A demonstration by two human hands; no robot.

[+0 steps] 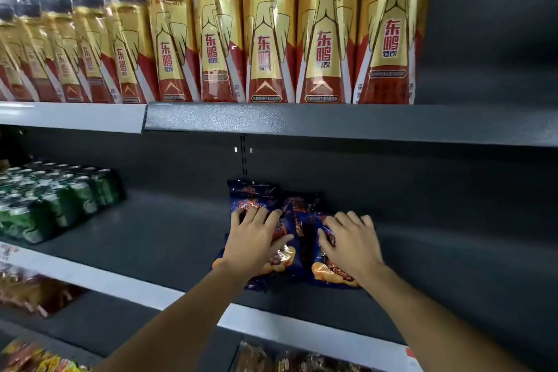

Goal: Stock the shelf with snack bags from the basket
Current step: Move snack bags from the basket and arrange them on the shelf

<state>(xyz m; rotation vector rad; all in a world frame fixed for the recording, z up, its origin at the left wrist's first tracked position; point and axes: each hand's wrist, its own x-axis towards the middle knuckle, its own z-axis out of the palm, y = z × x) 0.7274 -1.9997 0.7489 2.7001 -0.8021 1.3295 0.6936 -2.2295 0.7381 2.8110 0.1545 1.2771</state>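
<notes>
A small cluster of dark blue snack bags (290, 220) sits on the middle shelf (169, 238), roughly at its centre and well back from the white front edge. The bags stand or lean with their long axis running from the shelf front toward the back panel, tops pointing away from the person; how many there are cannot be told, since they overlap.

Both hands lie directly on the cluster. The left hand (256, 241) rests flat on the left bag (250, 199), fingers spread and fairly straight, thumb reaching toward the middle of the pile. The right hand (353, 244) covers the right bag (329, 269) in the same way, fingers loosely extended over its upper edge; neither hand appears to pinch or curl round anything. The two are about equally near, one on each flank, so the bags lie straight ahead between the forearms.

The likely step is squaring the bags up or pushing them back, a judgement from the flat palms.

To the left on the same shelf stands a block of green cans (57, 199), well apart from the bags. Above, a row of gold-and-red bottles (268, 36) fills the upper shelf. Below, other packaged snacks (27, 290) show dimly. The basket is not in view.
</notes>
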